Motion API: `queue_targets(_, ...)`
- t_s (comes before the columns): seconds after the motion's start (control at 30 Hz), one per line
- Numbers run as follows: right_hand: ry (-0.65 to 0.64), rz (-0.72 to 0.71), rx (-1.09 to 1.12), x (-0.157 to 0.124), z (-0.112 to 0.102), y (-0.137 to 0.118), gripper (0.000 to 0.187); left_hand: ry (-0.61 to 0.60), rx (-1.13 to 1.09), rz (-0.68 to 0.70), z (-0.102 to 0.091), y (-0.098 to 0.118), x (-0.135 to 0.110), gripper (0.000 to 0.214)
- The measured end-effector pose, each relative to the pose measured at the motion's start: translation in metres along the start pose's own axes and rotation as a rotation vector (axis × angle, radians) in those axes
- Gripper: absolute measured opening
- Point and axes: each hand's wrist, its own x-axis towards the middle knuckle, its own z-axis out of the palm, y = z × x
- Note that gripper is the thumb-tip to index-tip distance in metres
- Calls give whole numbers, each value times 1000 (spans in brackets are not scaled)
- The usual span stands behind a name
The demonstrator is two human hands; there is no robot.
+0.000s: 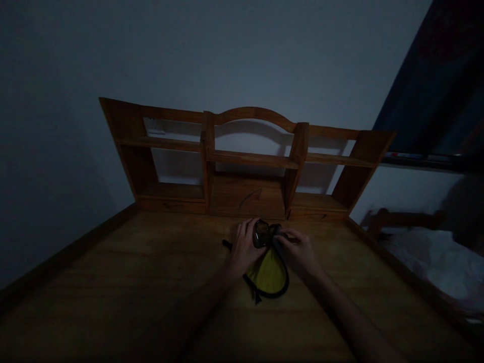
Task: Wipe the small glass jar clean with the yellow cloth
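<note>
My left hand (245, 243) is closed around one side of a pair of dark-lensed glasses (260, 234), holding them just above the desk. My right hand (298, 247) pinches the other side, with thumb and fingers pressed together near a dark strap or arm; dim light hides exactly what it grips. Below and between both hands a yellow pouch-like piece with black edging (270, 275) lies on the desk. A black tab (257, 298) sticks out at its lower end. Another dark end (226, 244) shows to the left of my left hand.
A wooden shelf unit (255, 160) stands at the back of the wooden desk (159, 282) against the wall. Raised edges run along both desk sides. At the right are a crumpled white cloth (434, 257) and a dark curtain (438, 75). The room is dim.
</note>
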Motion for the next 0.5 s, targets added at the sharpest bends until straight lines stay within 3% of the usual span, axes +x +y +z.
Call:
queue_targets(0.1,69,151,156,4,-1,-2,35,-1,-2,20,0,2,0,74)
queue_targets(0.2,73,200,265,4,2,-3,36,-72,24,77,-1,5,-2,79)
queue_targets(0.37,-52,179,211,4,5,4,35,-229,120,216,-7,8,-5,90)
queue_targets(0.5,-146,109,115,4,4,9,30,-272,161,258,-9,8,-6,79)
